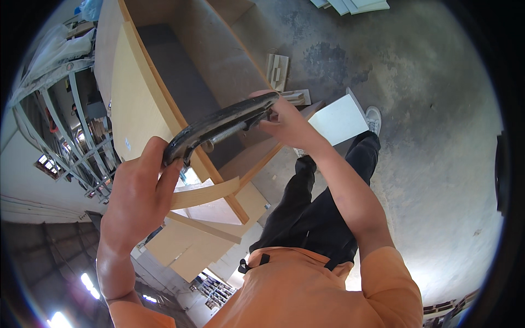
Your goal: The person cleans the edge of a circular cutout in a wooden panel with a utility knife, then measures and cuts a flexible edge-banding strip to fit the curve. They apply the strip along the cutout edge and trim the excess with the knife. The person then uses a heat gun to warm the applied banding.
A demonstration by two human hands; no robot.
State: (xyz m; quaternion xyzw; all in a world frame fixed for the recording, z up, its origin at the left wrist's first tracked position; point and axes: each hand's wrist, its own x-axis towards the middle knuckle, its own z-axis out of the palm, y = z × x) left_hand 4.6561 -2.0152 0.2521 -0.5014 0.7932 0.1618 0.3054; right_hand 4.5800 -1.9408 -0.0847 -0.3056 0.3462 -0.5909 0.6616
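A long, curved black metal tool with a coil spring along its underside is held between my two hands; its exact kind I cannot make out. My left hand closes on its near left end, thumb and fingers pinching it. At the far right end, the fingers of my right hand wrap around it. Beneath the tool is a large open wooden cabinet carcass with a dark inner panel. A curved pale wooden strip juts out beside the cabinet's near corner, below my left hand.
A white board sits by my shoe, right of the cabinet. Wood offcuts lie on the concrete floor. Farther left stands a metal rack with plastic-wrapped material on top. White panels lie at the far edge.
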